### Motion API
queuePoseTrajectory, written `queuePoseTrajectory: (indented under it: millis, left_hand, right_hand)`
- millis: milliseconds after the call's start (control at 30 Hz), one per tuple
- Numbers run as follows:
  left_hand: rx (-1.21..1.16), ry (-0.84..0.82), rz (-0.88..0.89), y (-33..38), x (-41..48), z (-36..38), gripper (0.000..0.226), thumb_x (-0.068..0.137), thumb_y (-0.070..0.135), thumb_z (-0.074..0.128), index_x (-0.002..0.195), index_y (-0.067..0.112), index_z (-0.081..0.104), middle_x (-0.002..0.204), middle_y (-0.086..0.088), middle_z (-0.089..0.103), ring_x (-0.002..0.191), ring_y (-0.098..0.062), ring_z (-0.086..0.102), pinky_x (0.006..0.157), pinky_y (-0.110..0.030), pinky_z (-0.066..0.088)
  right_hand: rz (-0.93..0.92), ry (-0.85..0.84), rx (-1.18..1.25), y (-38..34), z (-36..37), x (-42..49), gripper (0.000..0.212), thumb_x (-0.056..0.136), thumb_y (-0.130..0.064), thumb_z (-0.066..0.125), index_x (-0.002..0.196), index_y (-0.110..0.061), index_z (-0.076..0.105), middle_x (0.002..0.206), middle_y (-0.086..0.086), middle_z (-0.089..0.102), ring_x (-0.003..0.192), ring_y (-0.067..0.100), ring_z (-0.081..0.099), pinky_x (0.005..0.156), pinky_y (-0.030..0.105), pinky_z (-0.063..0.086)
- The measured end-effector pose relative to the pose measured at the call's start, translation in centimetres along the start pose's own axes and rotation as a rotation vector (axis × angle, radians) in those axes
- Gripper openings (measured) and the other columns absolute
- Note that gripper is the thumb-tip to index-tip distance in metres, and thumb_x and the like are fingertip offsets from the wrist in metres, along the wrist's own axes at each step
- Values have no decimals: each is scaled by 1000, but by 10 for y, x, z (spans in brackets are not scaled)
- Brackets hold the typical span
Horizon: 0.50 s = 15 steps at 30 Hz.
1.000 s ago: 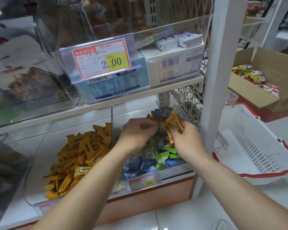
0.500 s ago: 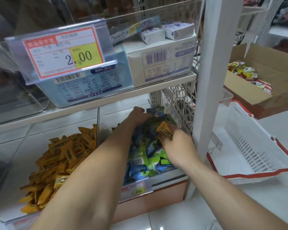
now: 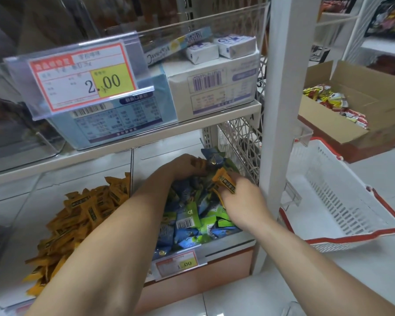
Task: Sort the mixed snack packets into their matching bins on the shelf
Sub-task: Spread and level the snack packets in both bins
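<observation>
While the right hand (image 3: 244, 201) grips orange packets (image 3: 224, 181), left hand (image 3: 183, 166) appears blurred.

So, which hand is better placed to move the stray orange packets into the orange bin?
Probably the right hand: it holds the orange packets. The left hand is deep among the blue-green packets, though nearer the orange bin.
</observation>
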<state>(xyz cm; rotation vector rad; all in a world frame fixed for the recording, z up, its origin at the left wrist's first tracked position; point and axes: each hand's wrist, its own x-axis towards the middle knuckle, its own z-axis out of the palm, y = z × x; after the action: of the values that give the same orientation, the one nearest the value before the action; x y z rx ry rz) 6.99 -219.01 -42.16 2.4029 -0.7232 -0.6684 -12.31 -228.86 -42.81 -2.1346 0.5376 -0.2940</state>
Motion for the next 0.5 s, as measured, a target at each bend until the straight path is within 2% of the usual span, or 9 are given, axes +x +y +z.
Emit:
queuePoseTrajectory:
  millis: [67, 133, 233, 333, 367, 433, 500]
  left_hand:
    - [-8, -50, 4, 0, -2, -1, 10, 86, 19, 73, 94, 14, 70, 96, -3, 67, 93, -18, 61, 75, -23, 43]
    - [-30, -67, 16, 3, -4, -1, 9, 87, 19, 72, 95, 22, 69, 95, 4, 67, 90, -11, 60, 73, -21, 43]
    - [-72, -58, 68, 6, -9, -1, 18, 87, 19, 74, 78, 34, 67, 80, 14, 67, 80, -5, 61, 69, -19, 43]
    - [-117, 2, 103, 3, -12, -2, 7, 86, 16, 75, 91, 21, 73, 90, 0, 73, 86, -13, 66, 81, -27, 50]
    - [-133, 36, 110, 3, -13, -3, 12, 87, 16, 74, 99, 16, 72, 95, -3, 72, 89, -16, 66, 83, -27, 50]
    - [-142, 108, 119, 5, -15, -5, 20, 88, 17, 74, 107, 14, 68, 97, -1, 69, 88, -14, 64, 77, -22, 49]
    - [-118, 190, 153, 12, -21, -11, 18, 88, 20, 73, 104, 15, 65, 93, 5, 66, 84, -8, 61, 70, -15, 47]
  right_hand:
    - [1, 8, -20, -1, 0, 0, 7, 96, -26, 56, 95, -33, 56, 79, -10, 56, 64, -4, 44, 51, 7, 25]
    - [-1, 13, -15, -1, 0, 0, 8, 95, -26, 56, 94, -34, 56, 76, -12, 54, 63, -5, 44, 50, 7, 24]
    - [-13, 5, -16, -2, -1, 0, 9, 96, -26, 56, 102, -31, 60, 80, -8, 58, 64, -5, 45, 51, 7, 26]
    - [-20, -5, -16, -2, -2, 0, 13, 97, -25, 55, 108, -28, 62, 84, -5, 61, 67, -3, 47, 52, 10, 29]
    - [-19, -3, -15, -3, -2, 0, 13, 97, -25, 55, 108, -27, 62, 83, -6, 61, 67, -2, 48, 51, 9, 28]
    - [-16, 1, -21, -5, -2, -1, 12, 96, -23, 56, 106, -26, 61, 78, -8, 58, 64, -1, 48, 47, 8, 27]
    - [-27, -5, -39, -8, -3, -2, 13, 96, -20, 56, 107, -23, 62, 80, -5, 59, 63, 6, 50, 50, 17, 34]
